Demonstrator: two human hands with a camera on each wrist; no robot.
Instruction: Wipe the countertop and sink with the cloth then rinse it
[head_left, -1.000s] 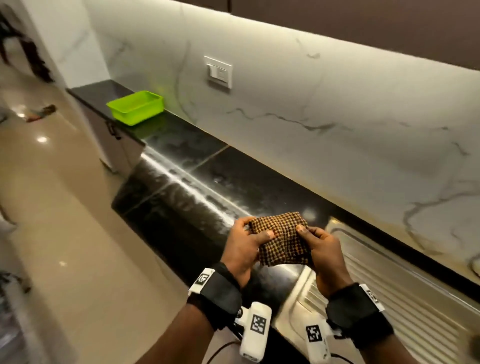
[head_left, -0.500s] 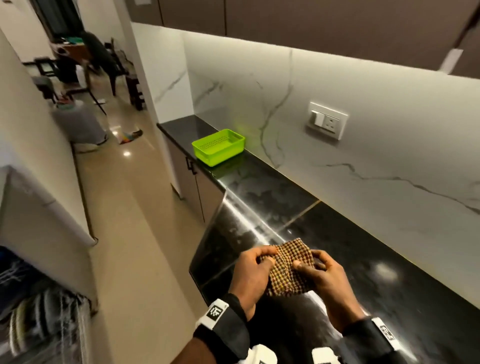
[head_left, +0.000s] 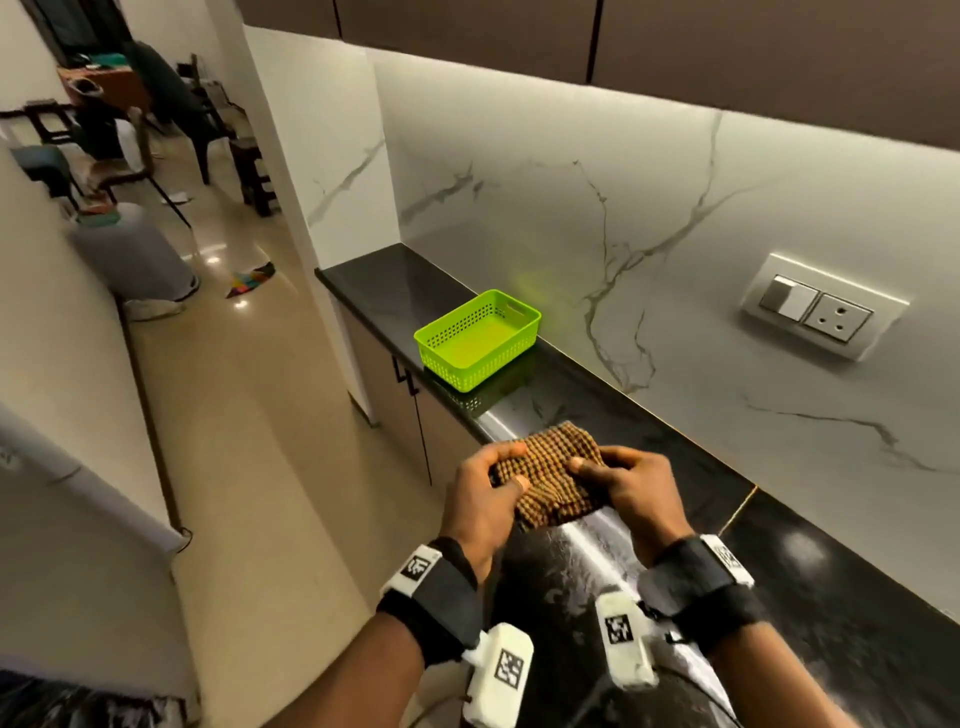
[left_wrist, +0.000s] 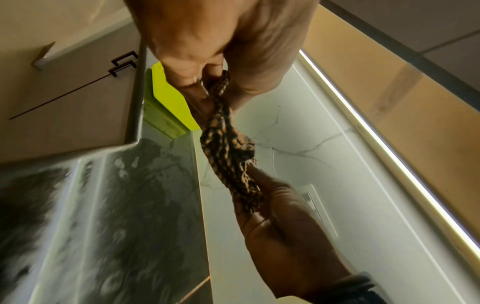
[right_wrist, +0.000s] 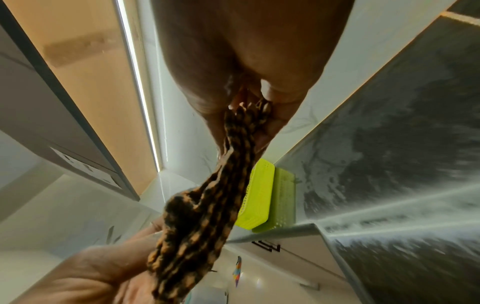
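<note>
A brown checked cloth (head_left: 550, 475) is held folded in the air just above the black countertop (head_left: 597, 561). My left hand (head_left: 485, 480) pinches its left edge and my right hand (head_left: 623, 480) pinches its right edge. From the left wrist the cloth (left_wrist: 228, 152) stretches bunched between both hands, and from the right wrist the cloth (right_wrist: 202, 205) hangs from the right fingers down to the left hand. The countertop shines with wet streaks below the hands. The sink is out of view.
A lime green plastic basket (head_left: 478, 338) stands on the countertop's far left end, beside the marble backsplash. A wall socket plate (head_left: 821, 306) sits on the backsplash at right. Dark upper cabinets hang overhead. Cabinet doors and a tiled floor lie left of the counter edge.
The view has swung left along the counter, so the sink drainboard has left the frame. Both hands have kept hold of the cloth and bunched it closer together.
</note>
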